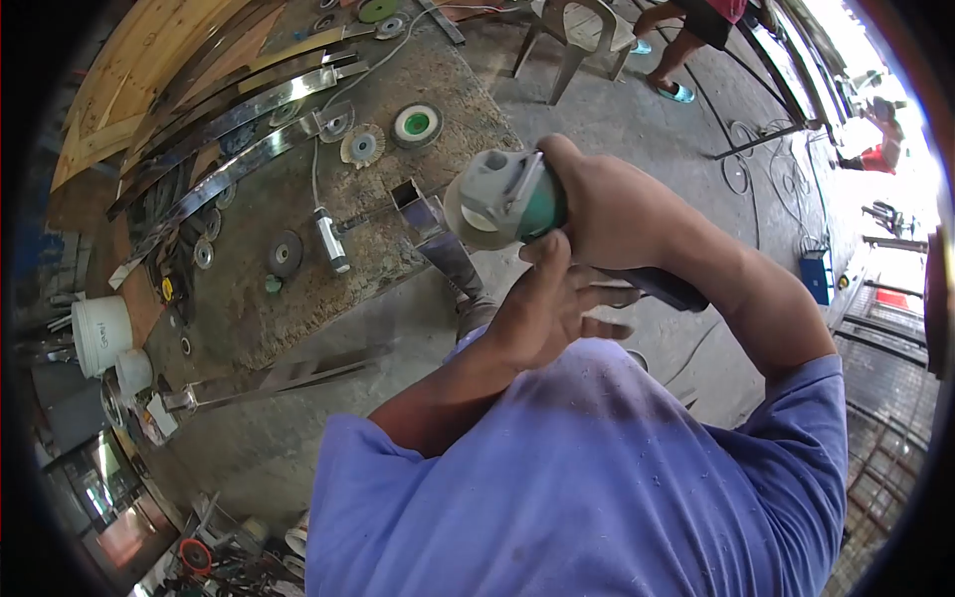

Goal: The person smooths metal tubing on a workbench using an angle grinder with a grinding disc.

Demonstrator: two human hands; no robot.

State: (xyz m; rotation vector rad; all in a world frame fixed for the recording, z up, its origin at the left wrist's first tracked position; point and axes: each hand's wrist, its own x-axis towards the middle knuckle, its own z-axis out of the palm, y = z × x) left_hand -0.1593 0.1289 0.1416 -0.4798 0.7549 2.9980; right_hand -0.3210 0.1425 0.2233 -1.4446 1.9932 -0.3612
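My right hand (pixel 612 204) is wrapped round a green and grey angle grinder (pixel 512 194), whose pale disc faces the left. Just below the grinder is my left hand (pixel 557 308), its fingers spread and slightly blurred, with the thumb pointing up close to the tool; nothing shows in its grasp. Left of the grinder, a square metal tube (pixel 428 219) projects past the worktable's edge. A small silver and black tool (pixel 330 241) lies on the worktable (pixel 298 308) beside that tube.
Grinding discs (pixel 417 125) and long polished metal bars (pixel 244 164) lie on the worktable. White buckets (pixel 101 333) stand at the left. A plastic chair (pixel 577 35) and a person's legs (pixel 668 62) are at the top. Cables (pixel 786 179) run over the floor at right.
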